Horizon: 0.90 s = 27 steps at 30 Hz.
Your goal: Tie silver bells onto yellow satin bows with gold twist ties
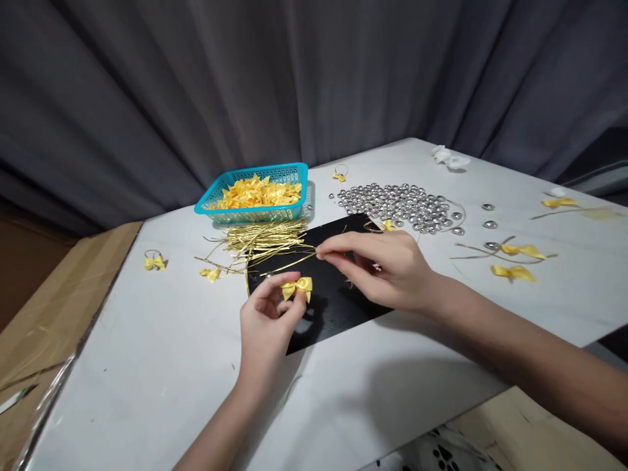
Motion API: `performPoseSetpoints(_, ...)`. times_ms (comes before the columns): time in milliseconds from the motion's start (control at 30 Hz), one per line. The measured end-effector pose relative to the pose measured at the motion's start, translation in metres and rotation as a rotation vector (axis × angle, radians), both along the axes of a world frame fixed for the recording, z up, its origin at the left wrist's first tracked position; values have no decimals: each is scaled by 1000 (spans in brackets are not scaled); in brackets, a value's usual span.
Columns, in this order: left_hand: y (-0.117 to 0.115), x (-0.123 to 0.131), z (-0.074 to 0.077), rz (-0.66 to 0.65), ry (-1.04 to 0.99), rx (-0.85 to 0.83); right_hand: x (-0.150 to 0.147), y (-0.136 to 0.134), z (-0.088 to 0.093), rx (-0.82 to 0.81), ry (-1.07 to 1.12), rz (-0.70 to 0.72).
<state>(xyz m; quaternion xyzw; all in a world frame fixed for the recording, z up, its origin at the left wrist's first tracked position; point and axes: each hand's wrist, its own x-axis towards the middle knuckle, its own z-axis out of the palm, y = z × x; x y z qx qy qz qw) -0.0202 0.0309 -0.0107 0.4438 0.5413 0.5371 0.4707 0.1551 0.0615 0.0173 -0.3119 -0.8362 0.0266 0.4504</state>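
Note:
Between the thumb and fingers of my left hand (pixel 272 311) is a small yellow ribbon bow (pixel 297 288), held above the front left of a black mat (pixel 324 327). To its upper right, my right hand (pixel 385 268) pinches the end of a thin gold wire tie (pixel 294 250) over the mat. That tie stretches left toward a pile of gold wire ties (pixel 267 235), which lies partly on the mat's back left corner. Whether the pinched tie touches the bow I cannot tell. Part of the mat is hidden behind my right hand.
A turquoise basket (pixel 252 212) of yellow bows stands at the back left. Many silver oval beads (pixel 397 199) are spread behind the mat. Loose bows (pixel 513 273) with wires lie at the right, another wired bow (pixel 154 261) at the left. White scraps (pixel 449 158) sit far right.

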Motion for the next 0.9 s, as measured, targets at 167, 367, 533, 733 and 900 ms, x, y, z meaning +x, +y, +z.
performPoseSetpoints(167, -2, 1, 0, -14, 34, 21, -2, -3, -4, 51, -85, 6)
performPoseSetpoints(367, -4, 3, -1, -11, 65, 89, -6, 1, -4, 32, -91, 9)
performPoseSetpoints(533, -4, 3, -4, 28, 64, 117, -5, 1, -4, -9, -34, 48)
performPoseSetpoints(733, -4, 3, -7, 72, 6, 113, -9, -7, -8, 151, -213, -2)
performPoseSetpoints(900, -6, 3, -8, 35, 31, 116, -12, -11, -14, 135, -272, -45)
